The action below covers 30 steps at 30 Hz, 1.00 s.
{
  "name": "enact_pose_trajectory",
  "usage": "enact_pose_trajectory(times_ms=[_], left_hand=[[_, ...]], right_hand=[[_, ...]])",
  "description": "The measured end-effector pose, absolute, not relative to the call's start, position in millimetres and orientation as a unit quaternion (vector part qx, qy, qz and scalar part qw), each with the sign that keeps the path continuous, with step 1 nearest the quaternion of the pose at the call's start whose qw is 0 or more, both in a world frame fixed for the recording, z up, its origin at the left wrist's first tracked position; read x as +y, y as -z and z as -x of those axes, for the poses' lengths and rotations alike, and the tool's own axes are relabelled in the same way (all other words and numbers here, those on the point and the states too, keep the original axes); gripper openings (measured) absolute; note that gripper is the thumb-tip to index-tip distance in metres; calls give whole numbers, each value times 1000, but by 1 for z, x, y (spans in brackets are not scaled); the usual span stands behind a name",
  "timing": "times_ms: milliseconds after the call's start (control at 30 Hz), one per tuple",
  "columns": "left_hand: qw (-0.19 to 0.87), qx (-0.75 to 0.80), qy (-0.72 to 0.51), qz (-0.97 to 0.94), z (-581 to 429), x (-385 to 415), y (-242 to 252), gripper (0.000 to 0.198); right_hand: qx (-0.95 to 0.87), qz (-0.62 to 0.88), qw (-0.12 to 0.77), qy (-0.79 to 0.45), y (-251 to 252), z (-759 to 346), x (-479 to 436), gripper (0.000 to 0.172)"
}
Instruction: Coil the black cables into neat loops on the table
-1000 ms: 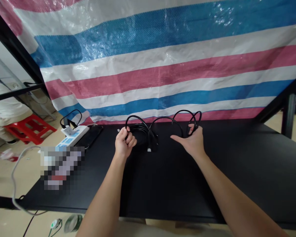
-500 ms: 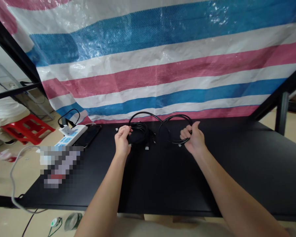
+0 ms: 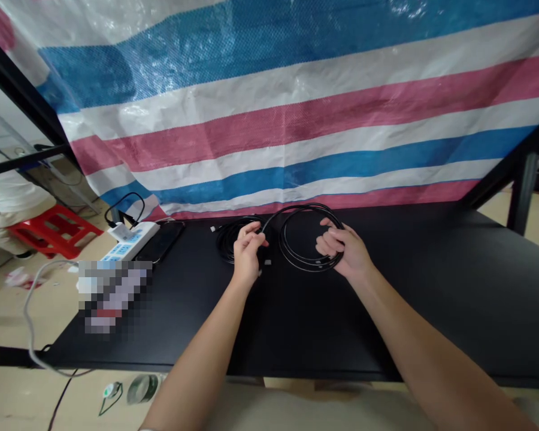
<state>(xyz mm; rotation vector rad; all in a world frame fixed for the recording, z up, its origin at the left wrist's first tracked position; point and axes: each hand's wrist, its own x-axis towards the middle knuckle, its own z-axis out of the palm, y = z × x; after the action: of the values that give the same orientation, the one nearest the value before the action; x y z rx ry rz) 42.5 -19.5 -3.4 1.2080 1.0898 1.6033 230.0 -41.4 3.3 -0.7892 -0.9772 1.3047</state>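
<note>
A black cable (image 3: 287, 244) runs in round loops between my two hands, over the black table (image 3: 305, 323). My right hand (image 3: 347, 246) is closed round the right side of the loops. With its fingers pinched, my left hand (image 3: 248, 251) grips the cable where it leaves the loops on the left. Behind and beside my left hand lies another coil of black cable (image 3: 226, 239) on the table. A small pale connector (image 3: 268, 262) shows just right of my left hand, and another pale connector (image 3: 213, 228) sits at the coil's far left.
On the table's left stand a white power strip (image 3: 137, 242) with a plugged-in adapter and a dark phone (image 3: 162, 240). A striped sheet (image 3: 278, 131) hangs behind the table. Beyond the left edge, a person sits on a red stool (image 3: 54, 232).
My left hand has moved right, towards my right hand. The cable now forms wider, fuller loops at my right hand, and the stretch between the hands is shorter.
</note>
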Motion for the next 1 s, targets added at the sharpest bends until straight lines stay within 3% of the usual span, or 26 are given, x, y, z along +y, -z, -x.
enact_pose_trajectory(times_ms=[233,433,667,867,1000], left_hand=[[604,339,-568,-444,-63,-34,2,55],[577,357,-626,-385,-60,-34,0,47],[568,306,-641,-415,-55,-29,0,37],[535,325,-675,-390,-42,-22,-4,30],[534,339,-688,-357,-22,-13,-11,24]], right_hand=[[-455,319,599,-576,2,-232,-41,58],[-430,485,641,-411,13,-204,-35,42],[-521,599,583,-174,17,-208,-41,39],[-623,603,476,-148,21,-204,-42,24],[-630,645,411,-135,15,-184,-35,23]])
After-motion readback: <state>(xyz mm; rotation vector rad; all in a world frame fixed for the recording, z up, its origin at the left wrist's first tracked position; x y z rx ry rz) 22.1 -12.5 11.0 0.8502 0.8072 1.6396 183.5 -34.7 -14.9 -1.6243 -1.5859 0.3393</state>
